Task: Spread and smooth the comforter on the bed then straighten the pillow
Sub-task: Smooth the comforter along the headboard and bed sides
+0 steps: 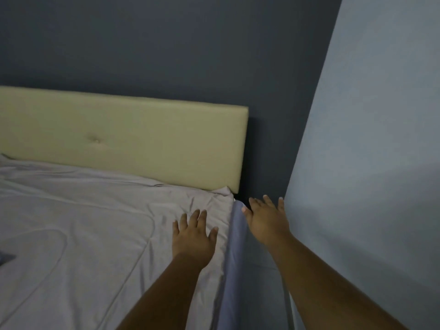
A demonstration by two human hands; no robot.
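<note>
Head view: the dark blue-grey wall point(166, 44) fills the frame from nine o'clock through twelve, and a paler blue wall point(381, 139) takes the side from one to five o'clock. The bed holds everything else. Its cream padded headboard point(142, 139) stands against the dark wall, running from nine o'clock toward centre, with one tufted button showing on it. Below the headboard the grey comforter point(83, 222) lies over the bed from the centre down to seven o'clock, mostly flat, with shallow creases near the headboard and curved stitching lines across it; its top corner reaches the headboard's lower end. Along the comforter's edge, at about five to six o'clock, a strip of bluer sheet point(234, 258) falls down the side of the bed into the narrow gap beside the pale wall. A small dark shape at the eight o'clock edge is cut off and I cannot tell what it is.

The left hand point(192, 236) lies palm down on the comforter near that edge, just below centre, fingers spread and flat, gripping nothing. The right hand point(266, 217) is over the gap between bed and pale wall, at four o'clock from centre, fingers splayed wide, holding nothing; whether it touches the sheet I cannot tell.
</note>
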